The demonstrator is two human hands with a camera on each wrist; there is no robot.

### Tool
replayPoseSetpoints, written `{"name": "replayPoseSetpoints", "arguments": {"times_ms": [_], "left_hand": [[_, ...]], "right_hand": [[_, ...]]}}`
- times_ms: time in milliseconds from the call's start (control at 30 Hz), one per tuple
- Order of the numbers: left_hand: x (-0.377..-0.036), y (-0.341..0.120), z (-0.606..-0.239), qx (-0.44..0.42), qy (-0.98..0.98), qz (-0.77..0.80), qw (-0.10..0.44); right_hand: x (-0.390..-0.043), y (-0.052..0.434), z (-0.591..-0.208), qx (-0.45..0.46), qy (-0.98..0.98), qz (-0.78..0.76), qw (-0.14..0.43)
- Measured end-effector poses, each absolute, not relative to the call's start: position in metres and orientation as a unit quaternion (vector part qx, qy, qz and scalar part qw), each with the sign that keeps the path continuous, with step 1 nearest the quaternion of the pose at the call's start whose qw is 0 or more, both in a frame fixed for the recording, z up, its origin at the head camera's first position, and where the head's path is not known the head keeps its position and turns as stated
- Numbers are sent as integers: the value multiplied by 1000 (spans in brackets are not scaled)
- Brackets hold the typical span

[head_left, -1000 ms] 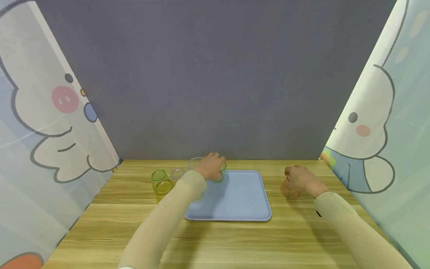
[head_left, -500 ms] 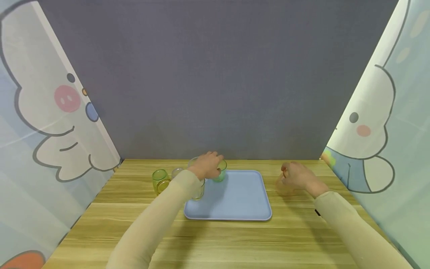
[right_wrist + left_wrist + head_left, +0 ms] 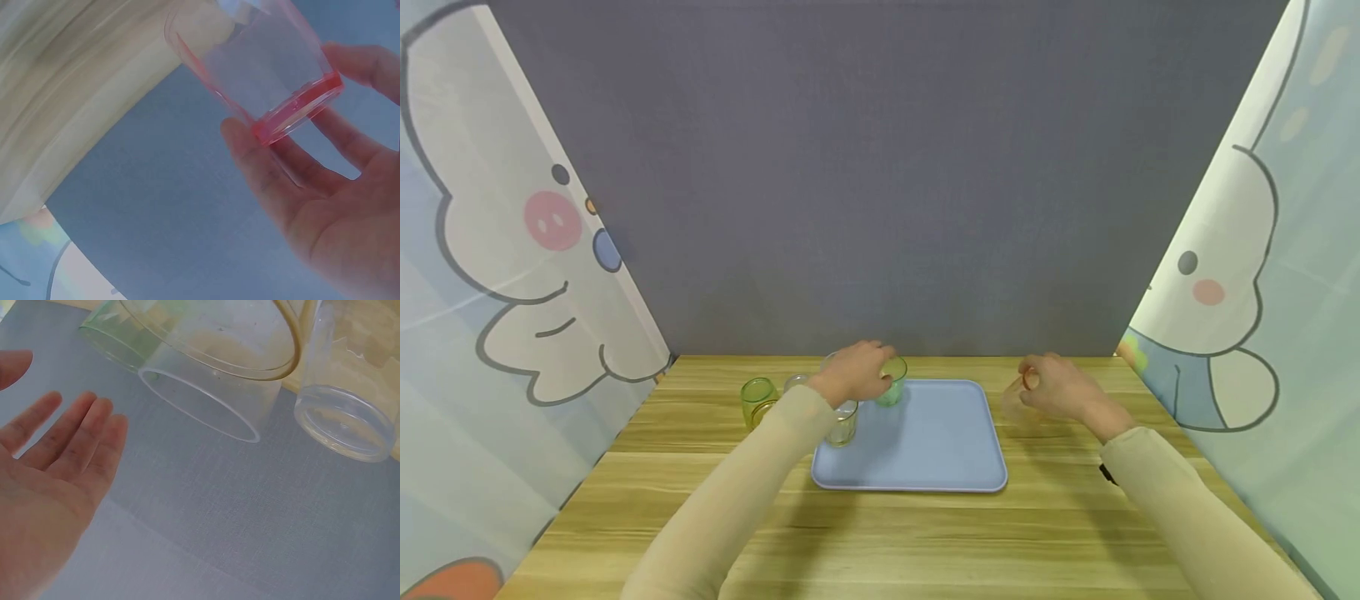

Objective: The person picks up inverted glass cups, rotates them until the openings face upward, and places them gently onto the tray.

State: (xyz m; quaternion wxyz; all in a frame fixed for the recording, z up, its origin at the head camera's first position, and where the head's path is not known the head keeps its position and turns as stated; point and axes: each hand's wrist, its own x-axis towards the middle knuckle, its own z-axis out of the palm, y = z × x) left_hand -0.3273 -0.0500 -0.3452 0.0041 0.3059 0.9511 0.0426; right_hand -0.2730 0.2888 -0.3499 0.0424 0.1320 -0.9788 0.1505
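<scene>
A blue tray point(image 3: 940, 442) lies mid-table. My left hand point(image 3: 874, 372) hovers over its back left corner, just beside a green cup point(image 3: 892, 385) standing there. In the left wrist view that hand point(image 3: 59, 453) shows flat, straight fingers holding nothing above the tray point(image 3: 219, 519), with a clear cup point(image 3: 200, 406) close by. Another clear cup point(image 3: 842, 422) stands on the tray's left side. My right hand point(image 3: 1037, 385) holds a pink see-through cup point(image 3: 262, 69) tilted in the air, pinched between thumb and fingers, just right of the tray.
A yellow-green cup point(image 3: 757, 400) and a small clear cup point(image 3: 793, 382) stand on the wooden table point(image 3: 880, 533) left of the tray. A grey wall point(image 3: 880, 167) closes the back, and cartoon-printed curtains point(image 3: 497, 275) hang on both sides.
My right hand has lifted the pink cup off the table and carried it left toward the tray. My left hand has eased off the green cup, and the arm shifted left.
</scene>
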Motion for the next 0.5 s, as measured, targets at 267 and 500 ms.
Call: {"name": "replayPoseSetpoints", "arguments": {"times_ms": [267, 500], "left_hand": [[-319, -55, -343, 309, 949, 65, -9], [-308, -60, -340, 319, 942, 99, -36]], "right_hand": [[-269, 283, -344, 128, -975, 173, 55], [-261, 281, -339, 132, -964, 221, 73]]}}
